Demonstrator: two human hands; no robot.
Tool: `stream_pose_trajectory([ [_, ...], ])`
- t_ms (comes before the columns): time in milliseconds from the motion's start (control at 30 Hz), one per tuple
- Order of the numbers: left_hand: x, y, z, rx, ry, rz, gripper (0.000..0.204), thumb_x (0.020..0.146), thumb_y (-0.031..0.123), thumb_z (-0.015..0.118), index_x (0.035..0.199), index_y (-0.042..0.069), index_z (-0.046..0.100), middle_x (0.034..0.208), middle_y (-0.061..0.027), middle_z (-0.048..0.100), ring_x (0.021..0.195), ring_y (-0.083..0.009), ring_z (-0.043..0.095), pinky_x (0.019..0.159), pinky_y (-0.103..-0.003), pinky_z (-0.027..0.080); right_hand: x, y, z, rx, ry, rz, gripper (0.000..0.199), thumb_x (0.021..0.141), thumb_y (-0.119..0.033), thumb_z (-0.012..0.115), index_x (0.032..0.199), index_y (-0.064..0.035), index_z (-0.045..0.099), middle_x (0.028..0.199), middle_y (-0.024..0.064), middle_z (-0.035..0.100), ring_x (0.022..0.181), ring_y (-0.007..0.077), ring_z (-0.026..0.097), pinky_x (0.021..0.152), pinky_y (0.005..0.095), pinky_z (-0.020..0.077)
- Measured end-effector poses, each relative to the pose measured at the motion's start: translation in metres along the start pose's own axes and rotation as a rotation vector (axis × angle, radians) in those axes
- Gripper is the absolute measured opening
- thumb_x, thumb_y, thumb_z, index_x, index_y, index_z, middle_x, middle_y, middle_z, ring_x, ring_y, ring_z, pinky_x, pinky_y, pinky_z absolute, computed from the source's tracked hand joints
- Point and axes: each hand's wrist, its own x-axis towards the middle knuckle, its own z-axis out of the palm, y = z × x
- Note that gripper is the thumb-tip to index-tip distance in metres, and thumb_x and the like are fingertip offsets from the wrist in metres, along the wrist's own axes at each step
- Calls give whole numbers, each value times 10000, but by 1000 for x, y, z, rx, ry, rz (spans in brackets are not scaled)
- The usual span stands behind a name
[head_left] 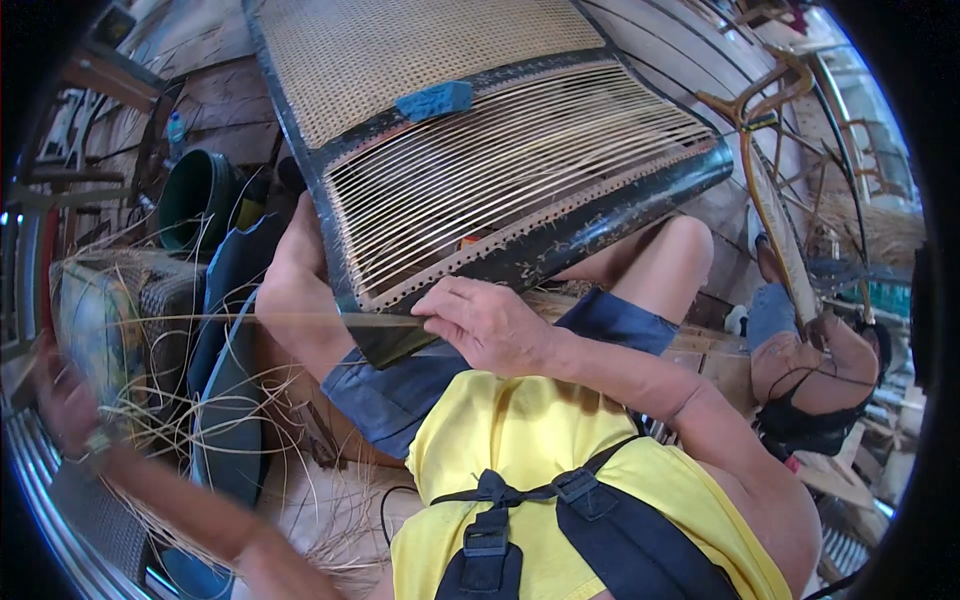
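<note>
Mid-weave on the chair frame [520, 165] resting across the knees: right hand [480, 322] fingers pinch a cane strand [250, 320] at the frame's near corner, left hand [60, 405], blurred, grip unclear, draws it sideways. Next probably threading another hole.

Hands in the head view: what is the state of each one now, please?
Left hand: blurred, far out to the side; grip cannot be told.
Right hand: closed, pinching a thin cane strand at the chair frame.
</note>
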Motion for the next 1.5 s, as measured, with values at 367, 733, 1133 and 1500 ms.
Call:
stream_pose_trajectory([
  [367, -10, -4, 42, 1099, -382, 609, 383, 1007, 123, 457, 1371, 21, 516, 1266, -155, 627, 1015, -211, 648, 824, -341, 554, 52, 43, -53, -233, 195, -129, 177, 879, -94, 681, 1038, -33, 633, 954, 112, 622, 858, 277, 636, 769, 363, 536],
  [733, -124, -216, 145, 1003, -50, 45, 193, 967, 64, 625, 1137, -21, 657, 935, -71, 722, 820, -97, 647, 712, -223, 495, 92, 90, -12, -457, -341, -122, 171, 881, -229, 655, 909, -71, 712, 984, 95, 645, 980, 281, 604, 892, 378, 492],
  [1133, -118, -183, 134, 1083, 1, 10, 149, 981, 133, 629, 1048, 12, 683, 850, 11, 665, 639, -21, 436, 566, -180, 351, 84, 96, 9, -547, -98, -196, 44, 743, -174, 645, 757, -133, 653, 841, 32, 626, 872, 244, 637, 789, 409, 509],
  [1500, -97, -196, 139, 991, 17, -5, 165, 1004, 88, 572, 1113, -23, 628, 951, -60, 693, 662, -30, 453, 588, -166, 354, 88, 56, -14, -334, 3, -219, 97, 809, -118, 601, 883, -83, 550, 754, 83, 592, 681, 290, 655, 575, 402, 528],
])
